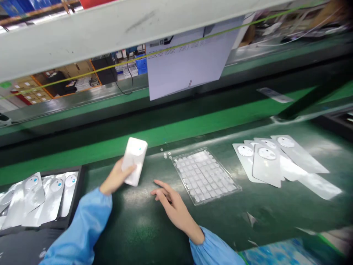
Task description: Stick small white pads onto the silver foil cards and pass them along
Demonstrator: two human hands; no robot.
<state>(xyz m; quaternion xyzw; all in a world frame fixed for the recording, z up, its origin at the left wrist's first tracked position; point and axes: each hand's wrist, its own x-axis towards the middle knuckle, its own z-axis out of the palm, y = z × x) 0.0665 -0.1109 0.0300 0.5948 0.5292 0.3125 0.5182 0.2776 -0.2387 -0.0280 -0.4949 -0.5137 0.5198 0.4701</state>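
My left hand (116, 176) grips a white, phone-sized rectangular panel (134, 158) by its lower left side, thumb across its face. A small blue dot marks the panel's upper part, and it is raised at a tilt above the green bench. To the right, my right hand (172, 206) is over the bench with fingers extended and apart, holding nothing. Just beyond that hand lies a clear plastic tray (196, 201) filled with rows of small whitish pieces (206, 173). A few tiny white rings (165, 154) lie between the panel and the tray.
At left, a black tray (77, 184) holds several silvery panels (53, 198) with round discs and blue dots. Similar grey panels (266, 162) overlap on the right. A green conveyor belt (176, 127) runs behind; a white board (187, 70) hangs above it.
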